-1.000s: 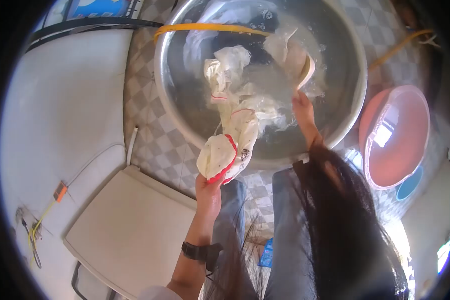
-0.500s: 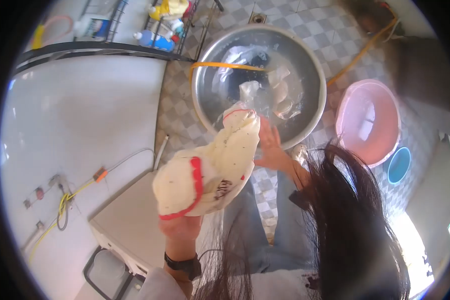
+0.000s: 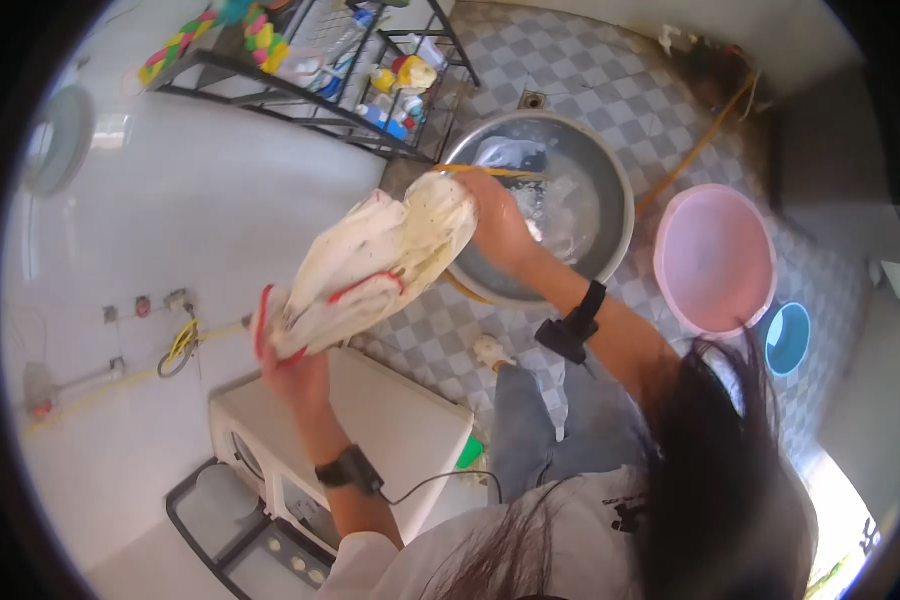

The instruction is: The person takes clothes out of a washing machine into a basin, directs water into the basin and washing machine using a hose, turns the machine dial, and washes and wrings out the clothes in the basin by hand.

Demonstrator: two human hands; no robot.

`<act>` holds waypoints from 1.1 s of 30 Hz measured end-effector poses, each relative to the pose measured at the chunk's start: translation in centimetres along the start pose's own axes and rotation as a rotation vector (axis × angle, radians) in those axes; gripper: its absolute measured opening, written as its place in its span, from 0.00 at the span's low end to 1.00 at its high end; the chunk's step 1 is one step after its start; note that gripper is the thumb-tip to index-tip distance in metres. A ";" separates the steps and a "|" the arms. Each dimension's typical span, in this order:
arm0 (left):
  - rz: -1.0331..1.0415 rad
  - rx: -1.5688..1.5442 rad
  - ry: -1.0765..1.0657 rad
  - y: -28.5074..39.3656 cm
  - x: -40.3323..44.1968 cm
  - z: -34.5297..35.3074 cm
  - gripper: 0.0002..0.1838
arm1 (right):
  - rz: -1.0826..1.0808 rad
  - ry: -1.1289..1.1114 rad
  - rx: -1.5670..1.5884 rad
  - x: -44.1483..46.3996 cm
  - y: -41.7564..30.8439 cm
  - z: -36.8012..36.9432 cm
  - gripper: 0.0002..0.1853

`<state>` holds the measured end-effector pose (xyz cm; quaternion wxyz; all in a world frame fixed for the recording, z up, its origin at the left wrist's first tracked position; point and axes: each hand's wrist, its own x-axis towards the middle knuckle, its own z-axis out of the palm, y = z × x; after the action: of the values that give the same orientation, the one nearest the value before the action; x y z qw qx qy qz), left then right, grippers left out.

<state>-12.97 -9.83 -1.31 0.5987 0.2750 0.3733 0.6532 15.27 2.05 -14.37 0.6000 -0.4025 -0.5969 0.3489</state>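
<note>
A cream garment with red trim (image 3: 380, 250) is stretched in the air between my two hands, bunched and creased. My left hand (image 3: 298, 372) is closed on its lower left end, beside a red edge. At the upper right end, my right hand (image 3: 495, 215) is closed around the bunched cloth, its fingers partly hidden. Beyond my right hand stands a large metal basin (image 3: 625, 200) on the floor. Water and pale cloth (image 3: 510, 153) show inside it.
An orange hose (image 3: 690, 140) runs over the floor to the basin. Right of it stand a pink tub (image 3: 715, 260) and a blue bucket (image 3: 788, 338). A black rack (image 3: 270, 105) with bottles is at upper left. A white appliance (image 3: 370, 420) stands below my left forearm.
The garment has moved up and left and is now stretched out. My right hand, open beside it before, has taken hold of its far end. The view has shifted.
</note>
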 end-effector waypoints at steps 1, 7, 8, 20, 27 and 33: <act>-0.029 0.003 -0.066 -0.4 0.3 -0.6 0.31 | -0.054 -0.054 -0.029 1.0 -0.9 0.4 0.19; -0.560 0.090 0.223 -4.5 4.6 -6.3 0.22 | -0.276 -0.296 -0.201 5.8 -8.8 4.3 0.19; -0.564 0.274 0.123 -4.2 4.9 -6.0 0.25 | -0.304 -0.320 -0.199 6.2 -9.9 4.9 0.19; 0.392 1.050 -0.137 0.1 8.1 3.2 0.47 | -0.398 -0.487 -0.385 7.5 -16.4 11.7 0.20; 0.312 0.894 -0.103 5.2 5.2 1.8 0.27 | -0.376 -0.854 -0.410 9.5 -22.4 7.0 0.35; 0.403 0.671 0.063 13.5 0.0 -4.3 0.26 | 0.197 -0.805 -0.477 5.1 -19.2 -6.4 0.28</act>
<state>-24.20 -10.60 7.27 0.3235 0.5031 0.5226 0.6076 20.66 -2.08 5.32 0.1760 -0.4165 -0.8043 0.3856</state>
